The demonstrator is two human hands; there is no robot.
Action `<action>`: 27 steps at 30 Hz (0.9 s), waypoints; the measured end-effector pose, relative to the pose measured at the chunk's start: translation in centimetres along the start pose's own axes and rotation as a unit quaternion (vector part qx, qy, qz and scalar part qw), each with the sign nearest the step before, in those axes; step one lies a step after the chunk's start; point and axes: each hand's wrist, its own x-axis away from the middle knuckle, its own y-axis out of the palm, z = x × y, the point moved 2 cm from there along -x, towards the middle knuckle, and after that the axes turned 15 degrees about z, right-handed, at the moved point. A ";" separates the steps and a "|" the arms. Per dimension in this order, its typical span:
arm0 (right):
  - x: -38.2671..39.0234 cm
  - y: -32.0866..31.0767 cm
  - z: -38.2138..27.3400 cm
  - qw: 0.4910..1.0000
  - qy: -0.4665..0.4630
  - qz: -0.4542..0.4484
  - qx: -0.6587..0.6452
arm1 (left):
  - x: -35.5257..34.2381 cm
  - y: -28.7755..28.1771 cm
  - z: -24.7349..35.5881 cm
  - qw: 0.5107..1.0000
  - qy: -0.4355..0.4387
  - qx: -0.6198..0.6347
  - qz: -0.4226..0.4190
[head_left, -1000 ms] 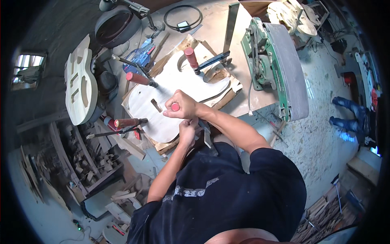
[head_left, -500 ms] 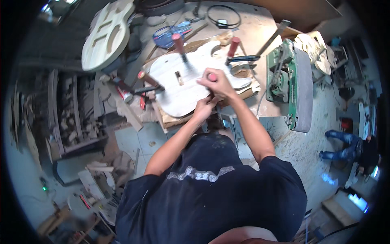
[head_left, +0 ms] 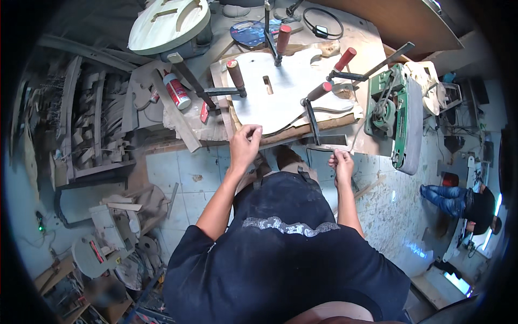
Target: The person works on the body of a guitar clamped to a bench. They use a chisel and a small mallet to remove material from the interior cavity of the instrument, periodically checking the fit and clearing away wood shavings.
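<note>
A pale wooden guitar body (head_left: 256, 110) lies clamped over brown boards. Red-handled clamps stand around it: one at left (head_left: 236, 75), one at back (head_left: 283, 39), one at upper right (head_left: 343, 59), one at front right (head_left: 319, 92). My left hand (head_left: 245, 146) is at the body's front-left edge, fingers curled toward the thumb; whatever they may hold is hidden. Beside the front clamp's lower end, below the worktable's edge, my right hand (head_left: 341, 164) has its fingers closed on something small I cannot make out.
A green belt sander (head_left: 399, 140) is on the right, a glue bottle (head_left: 177, 90) at left, another guitar body (head_left: 167, 32) and a cable loop (head_left: 338, 24) behind. Scrap wood fills a rack (head_left: 89, 119). A person (head_left: 453, 200) in jeans is at far right.
My right hand has let go of the front clamp's red handle and moved down and right. My left hand has moved left along the body's edge. The whole view has shifted.
</note>
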 end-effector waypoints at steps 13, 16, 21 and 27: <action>11.6 5.3 -9.4 0.877 -0.012 -0.456 0.153 | 1.0 1.4 1.0 0.919 -0.190 0.255 -0.232; 13.4 6.8 -9.9 0.842 0.007 -0.538 0.045 | 3.6 1.7 3.0 0.867 -0.221 0.355 -0.270; 14.0 8.3 -9.6 0.826 -0.052 -0.556 0.077 | 4.7 1.5 3.9 0.842 -0.272 0.422 -0.199; 15.3 9.0 -10.8 0.803 -0.011 -0.595 0.033 | 6.3 1.4 4.0 0.838 -0.252 0.481 -0.048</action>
